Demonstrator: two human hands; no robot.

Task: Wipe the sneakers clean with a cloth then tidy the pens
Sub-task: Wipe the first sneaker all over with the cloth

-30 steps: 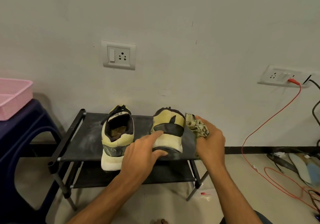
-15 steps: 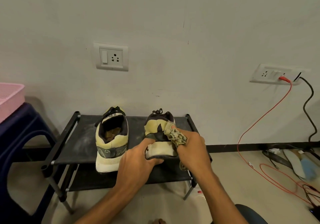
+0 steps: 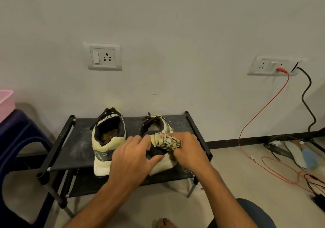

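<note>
Head view, looking down past both forearms. On the top shelf of a black shoe rack (image 3: 77, 139), two pale yellow sneakers side by side, heels toward the camera, toes toward the wall.

Left sneaker (image 3: 108, 136) standing alone, untouched, black collar open, tongue up.

Right sneaker (image 3: 164, 165) held at the heel between both hands, its off-white sole overhanging the front edge of the shelf.

Left hand (image 3: 131, 159) gripping that heel from the left: fingers curled over the black collar, thumb laid across the back of the sole.

Right hand (image 3: 190, 150) clenched round a bunched, patterned cloth (image 3: 168, 142), pressing it against the top of the heel, just beside the left fingertips. Possibly a loose end of the same cloth hanging under the right wrist; too hidden to be sure.

Dusty pale smears on the shelf fabric.

At the left edge, a pink basket (image 3: 5, 99) on a dark blue stool (image 3: 19, 136).

On the wall, a switch socket (image 3: 103, 57) above the rack and a second socket plate (image 3: 270, 65) to the right, with a red cable (image 3: 260, 111) and a black cable (image 3: 306, 95) running down to the floor.
</note>
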